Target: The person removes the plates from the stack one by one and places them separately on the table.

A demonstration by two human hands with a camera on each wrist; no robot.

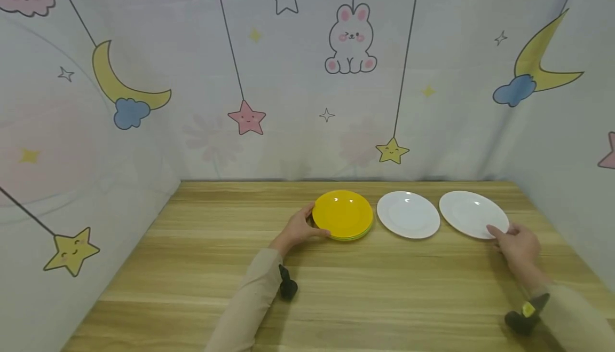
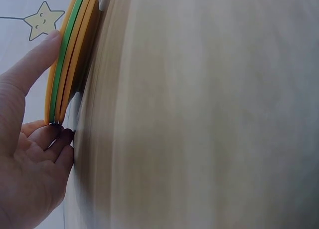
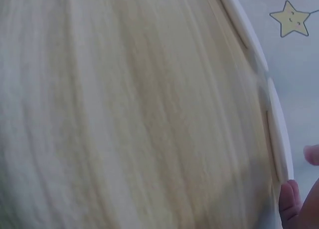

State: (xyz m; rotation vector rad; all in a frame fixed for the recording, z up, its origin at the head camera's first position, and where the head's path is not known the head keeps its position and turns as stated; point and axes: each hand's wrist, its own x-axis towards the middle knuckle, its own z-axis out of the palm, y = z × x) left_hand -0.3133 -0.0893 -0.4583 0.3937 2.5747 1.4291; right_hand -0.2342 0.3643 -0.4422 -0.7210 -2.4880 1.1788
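Plate stack (image 1: 343, 214): sat right of centre in head view; showed yellow on top, green layer next below.
Left hand (image 1: 299, 230): gripped Plate stack at left rim, between thumb and fingers.
Middle white plate (image 1: 408, 214): lay just right of Plate stack.
Right white plate (image 1: 471, 213): lay at centre right of frame.
Right hand (image 1: 520, 246): reached lower right rim of Right white plate; stood unclosed, thumb clear of plate in right wrist view.
Tabletop (image 1: 384, 298): filled lower frame.
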